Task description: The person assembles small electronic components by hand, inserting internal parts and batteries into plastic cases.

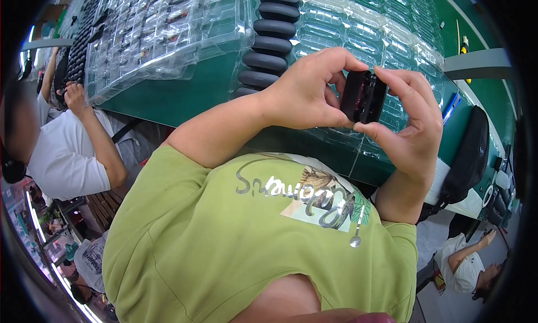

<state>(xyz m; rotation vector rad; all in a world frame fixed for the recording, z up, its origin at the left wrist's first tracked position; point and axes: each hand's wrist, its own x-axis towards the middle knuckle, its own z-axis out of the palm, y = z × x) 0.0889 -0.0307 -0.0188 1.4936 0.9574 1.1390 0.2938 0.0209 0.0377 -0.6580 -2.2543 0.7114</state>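
Between my two hands is a small black hinged case (pixel 353 96), its halves parted, with some red showing in the gap. My left hand (pixel 314 90) grips its left side, thumb at the lower edge and fingers at the top. On the other side my right hand (pixel 414 110) pinches its upper and lower corners with index finger and thumb. Just beyond the hands lie clear plastic trays (pixel 330 29) with molded pockets. A column of dark grey rounded cases (pixel 272 45) stands left of them, near my left wrist.
More clear trays (pixel 162 43), with small dark and red parts in them, cover the green table (pixel 151 99) at left. A black mesh bag (pixel 468 155), a blue tool (pixel 451 107) and a grey curved bar (pixel 476 64) are at right. A co-worker in white (pixel 70 149) sits at left.
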